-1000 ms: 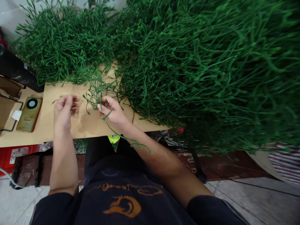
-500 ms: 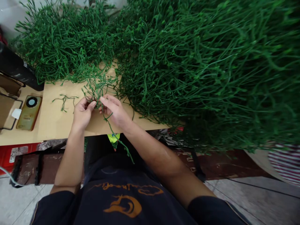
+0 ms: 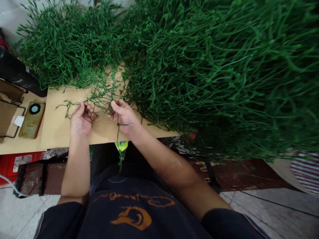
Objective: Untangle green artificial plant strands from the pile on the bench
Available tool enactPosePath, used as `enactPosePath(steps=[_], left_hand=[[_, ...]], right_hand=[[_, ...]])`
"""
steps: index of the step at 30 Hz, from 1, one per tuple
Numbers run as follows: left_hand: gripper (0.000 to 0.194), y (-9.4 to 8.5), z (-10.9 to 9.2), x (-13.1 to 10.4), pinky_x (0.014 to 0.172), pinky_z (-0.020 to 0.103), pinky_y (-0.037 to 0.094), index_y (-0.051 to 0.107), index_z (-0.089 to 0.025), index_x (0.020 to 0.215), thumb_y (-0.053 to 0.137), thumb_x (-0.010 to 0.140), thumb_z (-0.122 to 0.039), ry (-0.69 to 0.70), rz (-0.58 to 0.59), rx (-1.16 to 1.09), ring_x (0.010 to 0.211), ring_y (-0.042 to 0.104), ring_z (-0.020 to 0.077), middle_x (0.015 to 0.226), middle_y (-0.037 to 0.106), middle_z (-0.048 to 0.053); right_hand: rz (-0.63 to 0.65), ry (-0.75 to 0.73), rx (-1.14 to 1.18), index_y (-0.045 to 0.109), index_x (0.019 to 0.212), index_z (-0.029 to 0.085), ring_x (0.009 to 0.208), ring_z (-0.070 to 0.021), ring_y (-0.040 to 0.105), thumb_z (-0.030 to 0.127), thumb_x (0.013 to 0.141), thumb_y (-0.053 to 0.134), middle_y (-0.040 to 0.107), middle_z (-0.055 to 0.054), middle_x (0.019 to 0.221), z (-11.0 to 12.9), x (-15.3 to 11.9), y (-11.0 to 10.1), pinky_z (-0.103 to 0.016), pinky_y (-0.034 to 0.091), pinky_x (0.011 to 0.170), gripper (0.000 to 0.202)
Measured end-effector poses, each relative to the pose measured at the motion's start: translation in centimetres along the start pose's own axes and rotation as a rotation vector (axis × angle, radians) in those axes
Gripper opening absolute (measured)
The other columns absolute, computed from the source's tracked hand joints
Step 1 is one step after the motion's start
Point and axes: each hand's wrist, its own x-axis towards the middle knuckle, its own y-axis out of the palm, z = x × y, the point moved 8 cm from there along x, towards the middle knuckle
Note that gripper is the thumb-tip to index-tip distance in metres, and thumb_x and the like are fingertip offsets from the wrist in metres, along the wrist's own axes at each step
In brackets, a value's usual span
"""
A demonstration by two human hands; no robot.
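Note:
My right hand is closed on a thin green plastic stem, which hangs down past the table edge. Further green stems spread out just beyond its fingertips. To the left, my left hand is palm up with its fingers curled; whether something small is in them I cannot make out. A loose branched stem lies on the brown board beside my left hand. Behind both hands rises a large heap of green stems.
At the left are a phone, a black bottle and a wire-framed box. A red crate is below the table edge. Striped cloth shows at the far right.
My left hand has moved left, away from my right hand, and turned palm up. The stem in my right hand has swung from slanting to hanging nearly straight down.

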Motion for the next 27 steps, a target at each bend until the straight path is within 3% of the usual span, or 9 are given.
enactPosePath(steps=[4, 9, 13, 15, 21, 24, 27], left_hand=[[0.019, -0.6, -0.9, 0.5, 0.041, 0.012, 0.036, 0.056, -0.017, 0.071, 0.053, 0.089, -0.023, -0.011, 0.065, -0.084, 0.039, 0.041, 0.0013, 0.047, 0.042, -0.008], [0.012, -1.9, -1.8, 1.5, 0.049, 0.016, 0.042, 0.062, -0.021, 0.081, 0.057, 0.086, -0.031, 0.104, 0.065, 0.030, 0.054, 0.052, 0.0035, 0.067, 0.061, -0.002], [0.018, -2.5, -3.0, 0.6, 0.055, 0.021, 0.044, 0.064, -0.022, 0.086, 0.064, 0.079, -0.039, 0.296, -0.014, 0.177, 0.070, 0.058, 0.0083, 0.085, 0.067, 0.000], [0.027, -1.9, -3.1, -0.5, 0.053, 0.022, 0.042, 0.065, -0.020, 0.083, 0.068, 0.074, -0.046, 0.360, -0.014, 0.305, 0.068, 0.058, 0.0098, 0.081, 0.067, 0.002], [0.041, 1.8, 0.5, -2.2, 0.056, 0.021, 0.045, 0.064, -0.017, 0.081, 0.076, 0.061, -0.051, 0.237, 0.227, 0.631, 0.063, 0.058, 0.0103, 0.072, 0.066, 0.002], [0.035, 2.1, 0.7, -1.5, 0.053, 0.019, 0.044, 0.059, -0.017, 0.067, 0.077, 0.061, -0.046, 0.308, 0.161, 0.631, 0.056, 0.053, 0.0079, 0.062, 0.060, -0.002], [0.029, 1.4, 0.1, -0.6, 0.049, 0.018, 0.042, 0.055, -0.017, 0.063, 0.073, 0.069, -0.039, 0.346, 0.047, 0.524, 0.049, 0.048, 0.0057, 0.056, 0.055, -0.004]], right_hand=[[-0.005, 0.031, -0.005, 0.045, 0.077, 0.020, 0.057, -0.0052, 0.050, 0.033, 0.071, 0.070, 0.055, 0.007, 0.065, -0.1, 0.1, 0.0, -0.017, 0.041, 0.051, 0.028], [-0.044, 0.037, -0.013, 0.044, 0.076, 0.020, 0.052, -0.0039, 0.047, 0.032, 0.070, 0.071, 0.052, 0.008, 0.062, -0.2, 0.1, -0.2, -0.018, 0.040, 0.049, 0.030], [-0.001, 0.003, -0.038, 0.046, 0.076, 0.020, 0.054, -0.0036, 0.048, 0.034, 0.070, 0.071, 0.054, 0.007, 0.066, 0.0, -0.1, -0.1, -0.018, 0.042, 0.053, 0.030], [0.025, -0.015, -0.037, 0.048, 0.077, 0.020, 0.058, -0.0039, 0.050, 0.033, 0.068, 0.072, 0.056, 0.007, 0.070, 0.0, -0.1, 0.0, -0.018, 0.042, 0.055, 0.030], [0.056, -0.130, -0.077, 0.049, 0.074, 0.020, 0.061, -0.0043, 0.047, 0.031, 0.058, 0.078, 0.049, 0.008, 0.067, 0.2, 0.0, 0.4, -0.019, 0.043, 0.058, 0.036], [0.029, -0.167, -0.097, 0.048, 0.073, 0.019, 0.058, -0.0032, 0.044, 0.031, 0.056, 0.080, 0.046, 0.008, 0.065, 0.5, 0.0, 0.2, -0.018, 0.040, 0.057, 0.038], [0.019, -0.096, -0.114, 0.047, 0.074, 0.019, 0.055, -0.0030, 0.044, 0.032, 0.060, 0.077, 0.047, 0.008, 0.065, 0.1, -0.1, 0.1, -0.018, 0.039, 0.054, 0.036]])
